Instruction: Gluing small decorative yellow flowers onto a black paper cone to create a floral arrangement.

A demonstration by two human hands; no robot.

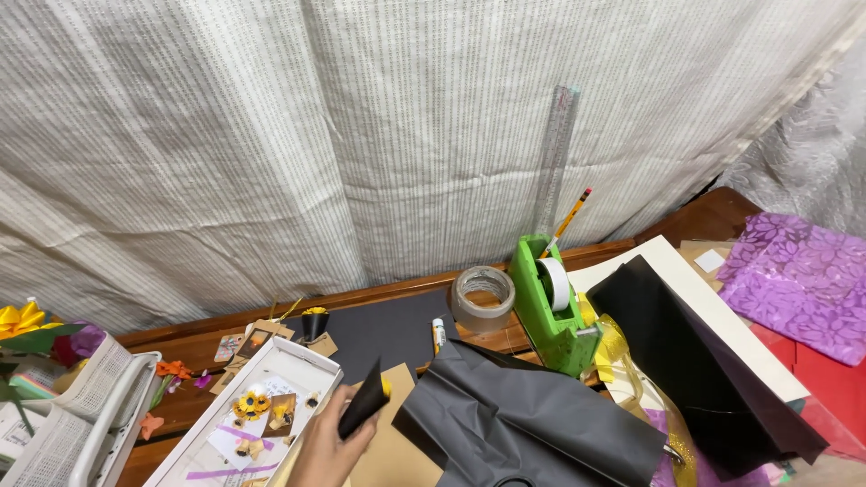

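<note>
My left hand [327,444] comes up from the bottom edge and is shut on a small folded piece of black paper [364,406] with a bit of yellow at its tip. It hovers over a brown card sheet [390,451], between a long white tray [298,359] of small paper flowers on the left and a crumpled dark grey sheet [532,419] on the right. My right hand is out of view.
A green tape dispenser [548,311], a roll of brown tape [483,298], a glue stick [438,335], a clear ruler [552,162] and a pencil [570,218] stand by the curtain. Black [704,361], purple [803,275] and red [839,383] papers lie right. A white basket [86,415] is left.
</note>
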